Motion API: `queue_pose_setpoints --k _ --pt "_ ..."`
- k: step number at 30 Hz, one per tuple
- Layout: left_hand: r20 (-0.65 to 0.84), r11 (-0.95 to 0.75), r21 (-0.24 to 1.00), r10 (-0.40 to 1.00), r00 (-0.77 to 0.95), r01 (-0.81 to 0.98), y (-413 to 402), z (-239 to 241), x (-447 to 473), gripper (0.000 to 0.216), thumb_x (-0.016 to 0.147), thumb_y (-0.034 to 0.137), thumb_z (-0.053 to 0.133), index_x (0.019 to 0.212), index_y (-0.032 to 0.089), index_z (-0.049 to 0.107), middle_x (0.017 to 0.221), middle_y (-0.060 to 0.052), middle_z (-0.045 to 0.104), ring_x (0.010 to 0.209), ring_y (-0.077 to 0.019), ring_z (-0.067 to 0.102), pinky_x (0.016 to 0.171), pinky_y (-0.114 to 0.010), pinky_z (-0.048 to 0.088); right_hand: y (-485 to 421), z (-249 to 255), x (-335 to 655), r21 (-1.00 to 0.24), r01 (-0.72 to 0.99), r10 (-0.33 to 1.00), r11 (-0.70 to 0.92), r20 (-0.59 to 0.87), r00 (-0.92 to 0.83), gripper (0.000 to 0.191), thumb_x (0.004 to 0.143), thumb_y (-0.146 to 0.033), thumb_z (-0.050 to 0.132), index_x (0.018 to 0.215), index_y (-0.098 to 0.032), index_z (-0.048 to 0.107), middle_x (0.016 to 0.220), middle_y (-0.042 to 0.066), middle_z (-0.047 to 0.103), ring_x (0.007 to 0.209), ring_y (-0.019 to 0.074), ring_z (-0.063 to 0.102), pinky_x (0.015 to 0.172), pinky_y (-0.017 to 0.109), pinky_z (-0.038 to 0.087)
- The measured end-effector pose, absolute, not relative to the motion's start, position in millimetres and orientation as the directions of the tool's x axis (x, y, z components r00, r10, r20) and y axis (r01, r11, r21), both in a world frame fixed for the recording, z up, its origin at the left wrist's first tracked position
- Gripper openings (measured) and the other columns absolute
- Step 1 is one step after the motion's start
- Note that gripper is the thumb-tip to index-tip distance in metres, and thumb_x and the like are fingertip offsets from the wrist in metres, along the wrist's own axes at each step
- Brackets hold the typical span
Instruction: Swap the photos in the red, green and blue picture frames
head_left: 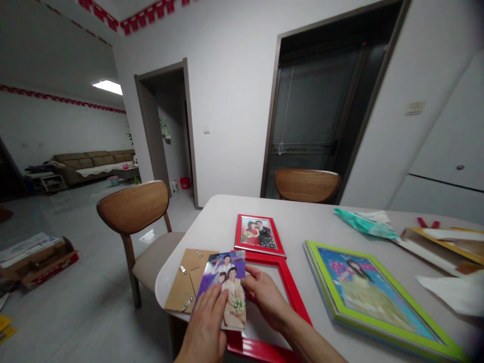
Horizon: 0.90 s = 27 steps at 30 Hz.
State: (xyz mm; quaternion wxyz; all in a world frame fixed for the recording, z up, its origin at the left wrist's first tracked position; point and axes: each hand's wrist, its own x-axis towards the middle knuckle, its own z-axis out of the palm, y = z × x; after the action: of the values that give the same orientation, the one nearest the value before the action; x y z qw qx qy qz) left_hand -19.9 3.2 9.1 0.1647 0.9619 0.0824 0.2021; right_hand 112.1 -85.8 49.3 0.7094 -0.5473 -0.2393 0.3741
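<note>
A glossy photo (231, 297) of people in pale clothes on a purple ground is in both my hands, tilted over the table. My left hand (206, 322) lies over its lower left edge, fingers on the picture side. At its right edge my right hand (264, 295) pinches it, the fingertips partly hidden. Beneath is a red picture frame (293, 290), its middle showing pale. A brown backing board (177, 287) with metal clips lies left of the frame, partly covered by the photo. Just beyond stands a smaller red-framed photo (259, 234), lying flat.
Right of my hands lies a lime-green framed picture (340, 302), seemingly stacked on another. Farther right are a green-and-white plastic wrapper (365, 223), an opened cardboard package (442, 247) and white paper (446, 295). Wooden chairs (136, 206) stand at the table's left and far sides.
</note>
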Motion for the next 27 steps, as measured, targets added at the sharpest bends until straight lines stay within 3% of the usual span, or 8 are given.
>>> queue_pose_setpoints --k 3,6,10,13,16,18,21,27 --pt "0.497 -0.884 0.467 0.259 0.828 -0.004 4 24 -14 0.064 0.059 0.001 0.037 0.122 0.014 0.038 0.128 -0.012 0.039 0.119 -0.0229 0.033 0.097 -0.044 0.029 -83 76 99 -0.937 -0.269 0.762 0.223 -0.005 0.648 0.043 0.063 -0.026 0.058 0.104 -0.014 0.052 0.07 0.001 0.06 0.054 0.0084 0.05 0.052 0.021 0.041" --pt "0.563 -0.721 0.687 0.453 0.691 -0.087 -2 47 -8 0.045 0.073 0.012 0.04 0.118 0.016 0.043 0.123 -0.009 0.046 0.115 -0.0203 0.038 0.098 -0.038 0.029 -85 88 95 -0.943 -0.202 0.697 0.265 0.043 0.715 0.047 0.067 -0.035 0.056 0.11 -0.017 0.048 0.082 0.003 0.06 0.063 0.0107 0.054 0.059 0.024 0.044" --pt "0.223 -0.156 0.974 0.807 0.547 -0.167 -27 63 6 0.036 0.076 0.029 0.045 0.106 0.011 0.053 0.106 -0.012 0.059 0.103 -0.0234 0.051 0.089 -0.035 0.039 -95 68 104 -0.957 -0.244 0.645 0.16 -0.086 0.759 0.044 0.068 -0.036 0.055 0.108 -0.018 0.049 0.093 0.005 0.061 0.076 0.0147 0.058 0.063 0.025 0.045" --pt "-0.01 0.179 0.961 0.784 0.621 -0.21 -45 57 16 0.038 0.068 0.033 0.055 0.098 0.009 0.056 0.096 -0.012 0.063 0.092 -0.0246 0.057 0.082 -0.033 0.044 -110 47 120 -0.905 -0.376 0.637 0.198 -0.172 0.751 0.042 0.068 -0.032 0.052 0.107 -0.017 0.048 0.09 0.006 0.064 0.073 0.0166 0.06 0.06 0.027 0.046" --pt "-0.029 0.281 0.923 0.735 0.678 -0.265 -46 46 20 0.047 0.063 0.031 0.059 0.104 0.011 0.052 0.104 -0.013 0.059 0.097 -0.0241 0.054 0.083 -0.033 0.043 -130 40 141 -0.903 -0.37 0.585 0.217 -0.183 0.79 0.046 0.065 -0.022 0.048 0.11 -0.016 0.045 0.085 0.006 0.065 0.067 0.0178 0.061 0.056 0.026 0.047" --pt "-0.004 0.227 0.944 0.737 0.676 -0.241 -40 38 18 0.051 0.062 0.027 0.057 0.109 0.011 0.047 0.112 -0.014 0.054 0.103 -0.0236 0.05 0.086 -0.033 0.041 -143 42 154 -0.931 -0.347 0.559 0.116 -0.228 0.798 0.053 0.062 -0.017 0.045 0.115 -0.016 0.041 0.08 0.005 0.067 0.061 0.0182 0.062 0.051 0.026 0.046" --pt "0.068 -0.059 0.998 0.688 0.722 -0.038 -31 26 13 0.05 0.059 0.017 0.054 0.108 0.009 0.049 0.114 -0.014 0.052 0.107 -0.0233 0.047 0.093 -0.033 0.034 -152 42 166 -0.964 -0.263 0.539 -0.03 -0.238 0.808 0.059 0.061 -0.016 0.043 0.12 -0.017 0.037 0.075 0.004 0.067 0.056 0.0179 0.061 0.047 0.025 0.045" --pt "0.254 -0.605 0.796 0.372 0.893 0.026 -33 7 4 0.055 0.054 0.012 0.054 0.109 0.012 0.05 0.124 -0.015 0.043 0.115 -0.0271 0.037 0.096 -0.042 0.03 -141 32 167 -0.986 -0.075 0.522 -0.151 -0.144 0.841 0.059 0.064 -0.02 0.039 0.122 -0.015 0.035 0.08 0.006 0.066 0.058 0.019 0.062 0.048 0.026 0.044"
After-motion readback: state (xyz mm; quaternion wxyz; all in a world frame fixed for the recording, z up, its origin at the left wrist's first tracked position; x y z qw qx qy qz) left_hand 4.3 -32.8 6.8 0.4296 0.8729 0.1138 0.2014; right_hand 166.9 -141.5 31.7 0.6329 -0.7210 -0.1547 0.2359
